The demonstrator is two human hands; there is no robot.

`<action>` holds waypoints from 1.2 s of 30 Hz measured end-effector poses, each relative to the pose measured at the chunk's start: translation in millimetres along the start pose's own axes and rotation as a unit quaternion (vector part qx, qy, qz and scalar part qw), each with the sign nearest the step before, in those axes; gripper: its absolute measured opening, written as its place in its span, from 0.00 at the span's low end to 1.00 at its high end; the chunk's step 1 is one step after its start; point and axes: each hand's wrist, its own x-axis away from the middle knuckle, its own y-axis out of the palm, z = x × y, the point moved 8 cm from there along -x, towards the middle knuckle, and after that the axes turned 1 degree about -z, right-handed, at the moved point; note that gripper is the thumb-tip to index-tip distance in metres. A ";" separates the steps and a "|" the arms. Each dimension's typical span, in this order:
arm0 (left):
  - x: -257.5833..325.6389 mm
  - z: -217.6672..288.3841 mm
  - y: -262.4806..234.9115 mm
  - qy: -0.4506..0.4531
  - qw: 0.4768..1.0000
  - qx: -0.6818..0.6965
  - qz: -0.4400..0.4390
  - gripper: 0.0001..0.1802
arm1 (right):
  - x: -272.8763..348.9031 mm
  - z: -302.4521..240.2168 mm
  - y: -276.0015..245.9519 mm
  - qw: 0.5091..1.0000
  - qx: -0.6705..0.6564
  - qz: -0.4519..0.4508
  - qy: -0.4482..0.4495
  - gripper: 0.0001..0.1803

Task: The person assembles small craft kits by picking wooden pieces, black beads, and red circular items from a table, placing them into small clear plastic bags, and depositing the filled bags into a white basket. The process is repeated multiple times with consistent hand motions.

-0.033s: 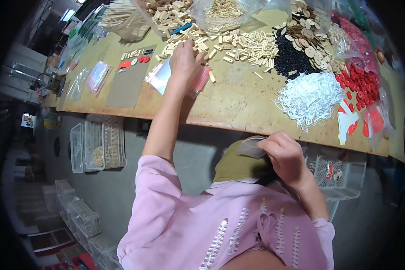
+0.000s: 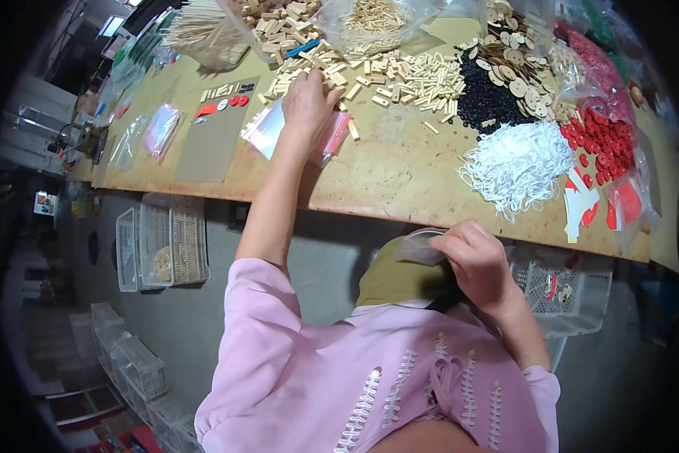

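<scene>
My left hand (image 2: 307, 102) reaches over the table to the near edge of a pile of small wooden blocks (image 2: 332, 74). Its fingers point down among the blocks, the thumb standing apart; nothing shows held in it. Beneath that wrist lies a stack of clear zip bags (image 2: 267, 136) with pinkish-red edges. Close to my body, below the table edge, my right hand (image 2: 475, 260) pinches a clear plastic bag (image 2: 421, 248) between thumb and fingers. The bag hangs in front of my lap, and whether anything is inside I cannot make out.
Short wooden pegs (image 2: 438, 79), black beads (image 2: 487, 94), wooden discs (image 2: 517, 87), white string (image 2: 517, 162) and red round pieces (image 2: 600, 143) lie heaped on the right. A cardboard sheet (image 2: 206, 151) with sample pieces sits left. Plastic crates (image 2: 181, 238) stand below the table.
</scene>
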 end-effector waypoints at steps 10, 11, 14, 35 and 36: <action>14.5 -23.2 -5.1 -0.007 0.987 0.162 -0.004 0.11 | -8.2 12.3 -5.3 0.999 0.013 0.022 0.022 0.08; 16.6 -24.6 -7.3 -0.009 0.979 0.203 0.001 0.11 | -9.8 13.2 -5.6 1.000 0.005 0.021 0.023 0.07; 39.1 20.2 -28.6 0.008 0.924 0.375 -0.070 0.07 | -16.9 13.3 -6.3 1.000 0.000 0.026 0.004 0.09; 141.4 178.6 -77.0 0.252 0.877 0.339 -0.228 0.11 | -16.9 3.7 -2.9 1.000 -0.005 0.015 -0.018 0.08; 141.1 178.4 -75.4 0.249 0.867 0.366 -0.229 0.11 | -16.7 4.5 -3.2 1.000 -0.021 0.016 -0.015 0.09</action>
